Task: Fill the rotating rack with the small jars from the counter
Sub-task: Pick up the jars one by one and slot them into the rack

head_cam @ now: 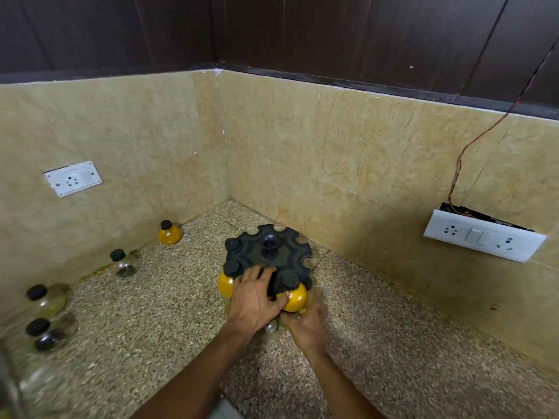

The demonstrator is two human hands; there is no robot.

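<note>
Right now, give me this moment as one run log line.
rack: partly filled | left hand: rests on rack front | right hand: at yellow jar, grip blurred | counter: four jars left along left wall

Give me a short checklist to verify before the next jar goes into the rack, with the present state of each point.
1. Free slots in the rack: ok, several notches on the far rim are open.
2. Jars left on the counter: ok, four stand along the left wall, the yellow jar farthest.
3. Front yellow jar seated in its notch: cannot tell, the hands cover its lower part.
4. Left hand steadying the rack: ok, its fingers lie flat on the top plate.
5. Right hand free for the next pick: not ok, it is under the front jar, blurred.
6. Lids on the counter jars: ok, all four show black caps.
</note>
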